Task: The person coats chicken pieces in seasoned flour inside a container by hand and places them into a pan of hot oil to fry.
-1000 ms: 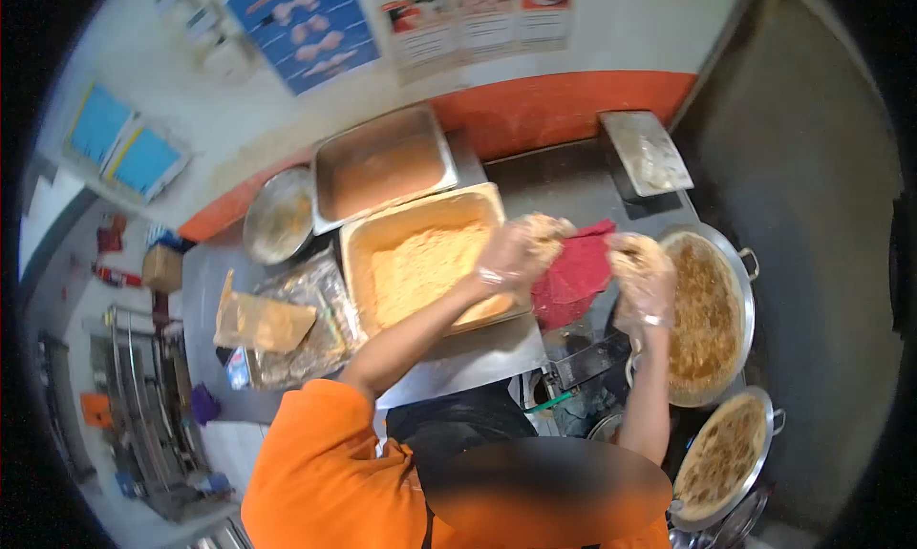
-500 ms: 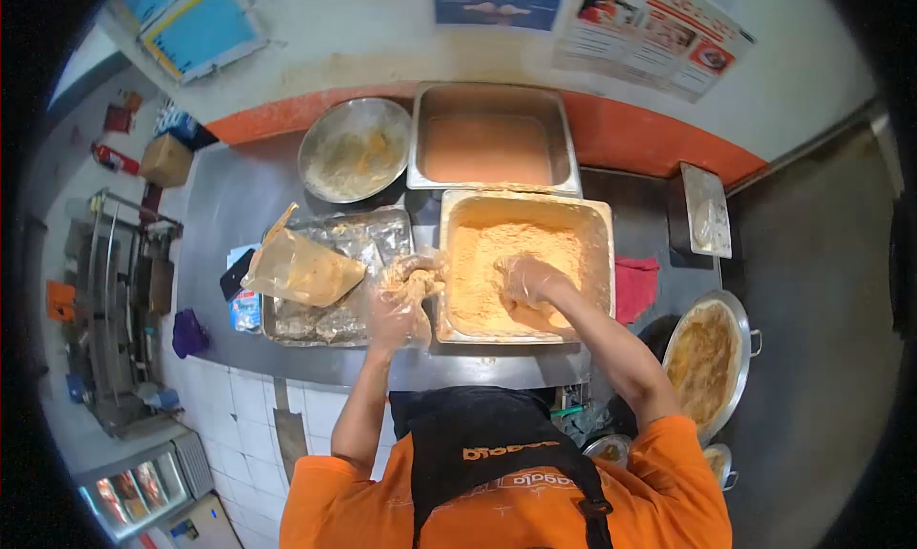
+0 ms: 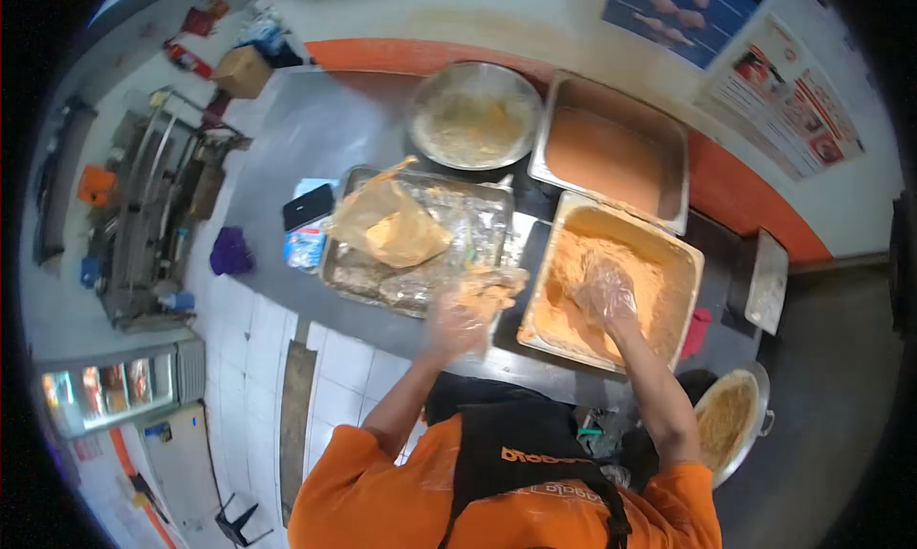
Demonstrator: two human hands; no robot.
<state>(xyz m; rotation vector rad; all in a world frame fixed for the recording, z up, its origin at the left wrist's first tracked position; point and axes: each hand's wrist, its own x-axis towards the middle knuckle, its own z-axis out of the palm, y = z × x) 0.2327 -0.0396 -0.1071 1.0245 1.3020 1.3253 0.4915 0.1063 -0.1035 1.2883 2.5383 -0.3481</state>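
Observation:
My left hand [image 3: 457,327], in a clear plastic glove, grips a flour-coated piece [image 3: 492,289] that looks like chicken. It is in front of the right end of a metal tray [image 3: 374,299], apart from the deep pan [image 3: 570,355] of orange-tinted flour [image 3: 557,312]. Inside that pan is my right hand [image 3: 607,289], also gloved, with its fingers down in the flour. The flour hides those fingertips and anything they may hold. On the tray lies a translucent plastic bag [image 3: 392,232] with some flour-like powder in it.
Behind the flour pan stands a second deep pan [image 3: 611,158] with reddish-orange contents. A round metal bowl [image 3: 475,116] with floury residue is left of it. A phone [image 3: 308,207] lies by the tray's left edge. At lower right is a large round pot [image 3: 726,417].
The view has turned, so the table's things appear farther right and tilted. My left hand has drawn away from the flour pan with the coated piece. My right hand stays in the flour.

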